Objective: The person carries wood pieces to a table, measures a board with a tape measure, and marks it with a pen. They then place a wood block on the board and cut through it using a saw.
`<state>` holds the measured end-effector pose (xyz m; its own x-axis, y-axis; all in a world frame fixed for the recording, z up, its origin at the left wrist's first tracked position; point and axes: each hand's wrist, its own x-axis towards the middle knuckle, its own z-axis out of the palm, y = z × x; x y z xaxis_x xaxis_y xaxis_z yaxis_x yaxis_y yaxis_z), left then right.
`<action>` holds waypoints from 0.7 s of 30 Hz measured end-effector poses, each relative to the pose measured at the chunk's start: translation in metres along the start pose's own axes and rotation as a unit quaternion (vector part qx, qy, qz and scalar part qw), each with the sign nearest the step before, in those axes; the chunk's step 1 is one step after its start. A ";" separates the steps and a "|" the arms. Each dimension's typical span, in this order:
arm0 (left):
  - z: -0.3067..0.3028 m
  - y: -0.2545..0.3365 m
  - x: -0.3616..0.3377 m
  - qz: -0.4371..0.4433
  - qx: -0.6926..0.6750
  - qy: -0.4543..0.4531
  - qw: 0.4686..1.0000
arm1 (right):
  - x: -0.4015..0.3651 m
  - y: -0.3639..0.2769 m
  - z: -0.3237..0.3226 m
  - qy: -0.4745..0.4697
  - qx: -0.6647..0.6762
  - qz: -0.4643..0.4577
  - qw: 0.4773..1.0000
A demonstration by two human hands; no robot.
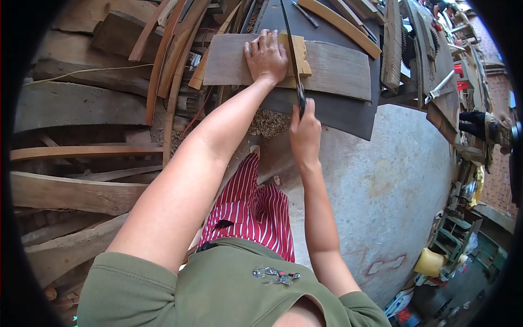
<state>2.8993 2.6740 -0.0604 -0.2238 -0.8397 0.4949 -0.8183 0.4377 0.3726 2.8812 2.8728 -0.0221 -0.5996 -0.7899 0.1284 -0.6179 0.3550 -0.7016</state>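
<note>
My left hand lies spread on a grey-brown board and the left part of a small yellowish wood block on top of it. My right hand is wrapped round the dark handle of a hand saw. The saw's long blade points away from me and runs across the yellowish block, just right of my left hand. Under the board is a dark, flat work surface.
Curved planks are piled at the left, with wood strips beside the work surface. Shavings lie below its edge. A curved wood piece and a thin tool rest behind. Another person is at the far right.
</note>
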 end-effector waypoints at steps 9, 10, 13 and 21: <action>-0.002 0.002 -0.001 -0.015 -0.001 -0.005 1.000 | -0.098 0.006 -0.042 -0.017 0.070 0.032 0.997; -0.003 0.002 0.000 -0.012 -0.005 -0.010 1.000 | -0.101 0.003 -0.046 -0.024 0.073 0.052 0.996; -0.003 0.001 0.000 -0.009 -0.006 -0.011 1.000 | -0.063 0.003 -0.029 -0.006 0.029 0.012 1.000; 0.005 0.000 0.002 -0.007 -0.006 -0.008 1.000 | -0.029 0.008 -0.009 0.001 0.010 0.014 1.000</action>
<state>2.8961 2.6709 -0.0633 -0.2199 -0.8510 0.4769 -0.8147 0.4291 0.3900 2.8896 2.9031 -0.0251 -0.6175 -0.7787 0.1107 -0.5913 0.3669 -0.7181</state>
